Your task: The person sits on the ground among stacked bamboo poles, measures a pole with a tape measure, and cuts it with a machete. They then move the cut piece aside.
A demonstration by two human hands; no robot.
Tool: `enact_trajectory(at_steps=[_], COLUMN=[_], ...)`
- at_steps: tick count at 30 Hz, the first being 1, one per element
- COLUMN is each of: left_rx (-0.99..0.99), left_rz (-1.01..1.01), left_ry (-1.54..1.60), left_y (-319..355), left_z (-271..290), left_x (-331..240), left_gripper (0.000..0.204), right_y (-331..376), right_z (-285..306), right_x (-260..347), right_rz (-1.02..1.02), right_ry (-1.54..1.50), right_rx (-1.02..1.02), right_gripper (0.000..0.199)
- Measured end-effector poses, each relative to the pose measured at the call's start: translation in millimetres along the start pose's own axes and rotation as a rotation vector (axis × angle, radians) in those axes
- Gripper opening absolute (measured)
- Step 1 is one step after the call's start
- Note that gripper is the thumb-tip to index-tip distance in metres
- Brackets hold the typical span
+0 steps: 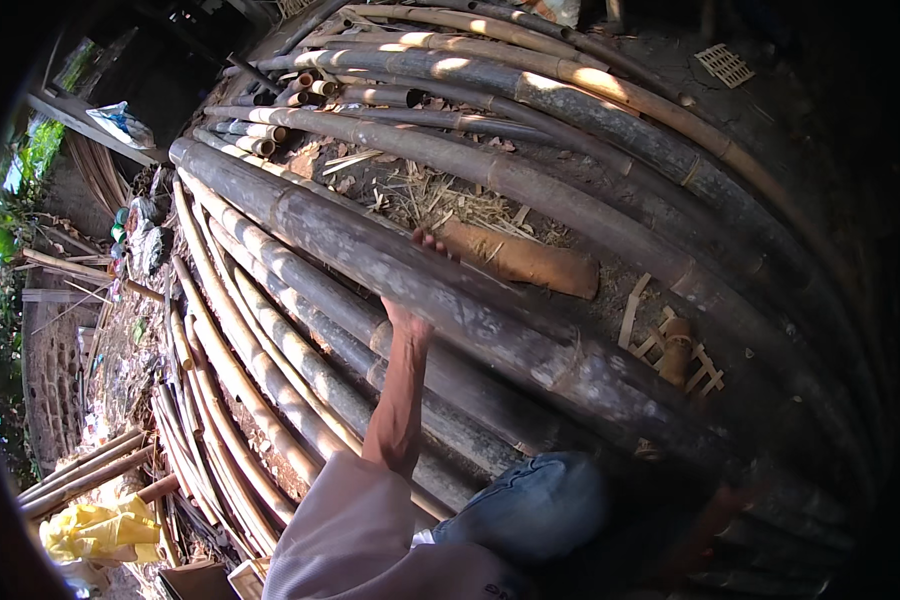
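A long, thick, dark bamboo pole [345, 245] with pale blotches runs slantwise from the upper left toward the lower right, above other poles. My left hand [408, 318] grips it from beneath near its middle; the fingertips curl up over its far side, while the pole hides the rest of the fingers. In the shadow at the lower right, my right hand [727, 503] is dim and blurred beside the pole's near end. Its fingers cannot be made out.
Many bamboo poles [260, 335] lie on the near side, and more long poles [560, 185] on the far side. Between them are a brown cylindrical piece [520, 258], shavings [440, 205] and a slatted piece [705, 370]. A yellow bag [100, 530] sits at lower left.
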State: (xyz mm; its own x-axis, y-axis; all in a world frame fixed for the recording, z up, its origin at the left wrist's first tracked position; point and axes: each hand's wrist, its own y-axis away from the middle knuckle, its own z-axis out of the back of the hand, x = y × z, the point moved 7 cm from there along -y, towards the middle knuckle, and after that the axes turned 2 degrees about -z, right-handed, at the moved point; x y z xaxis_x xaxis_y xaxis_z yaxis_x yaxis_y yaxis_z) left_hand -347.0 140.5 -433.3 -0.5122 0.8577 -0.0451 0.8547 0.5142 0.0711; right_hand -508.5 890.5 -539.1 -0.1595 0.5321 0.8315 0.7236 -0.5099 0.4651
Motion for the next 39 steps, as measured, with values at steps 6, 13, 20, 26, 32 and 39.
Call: enact_trajectory(at_steps=[6,13,20,26,32,39], left_rx=[-0.333,-0.008,-0.051,-0.047,-0.028,-0.3], left_rz=[0.531,0.256,0.126,-0.016,0.061,0.035], left_ry=[-0.139,0.023,0.065,-0.076,0.132,-0.162], left_y=[74,29,10,25,60,84], left_z=[61,-4,1,49,74,119], left_x=[226,188,9,-44,-42,-65], left_gripper=[0.073,0.061,0.072,0.065,0.077,0.096], right_y=[185,338,133,79,66,61], right_z=[-150,-171,118,92,23,13], right_x=[-93,-135,19,101,108,86], right_rz=[-0.439,-0.734,-0.193,0.167,0.199,0.19], right_ry=[-0.53,-0.07,-0.575,0.197,0.426,0.458], right_rx=[0.326,1.162,0.208,-0.024,0.083,0.095], right_gripper=[0.073,0.045,0.092,0.088,0.084,0.079])
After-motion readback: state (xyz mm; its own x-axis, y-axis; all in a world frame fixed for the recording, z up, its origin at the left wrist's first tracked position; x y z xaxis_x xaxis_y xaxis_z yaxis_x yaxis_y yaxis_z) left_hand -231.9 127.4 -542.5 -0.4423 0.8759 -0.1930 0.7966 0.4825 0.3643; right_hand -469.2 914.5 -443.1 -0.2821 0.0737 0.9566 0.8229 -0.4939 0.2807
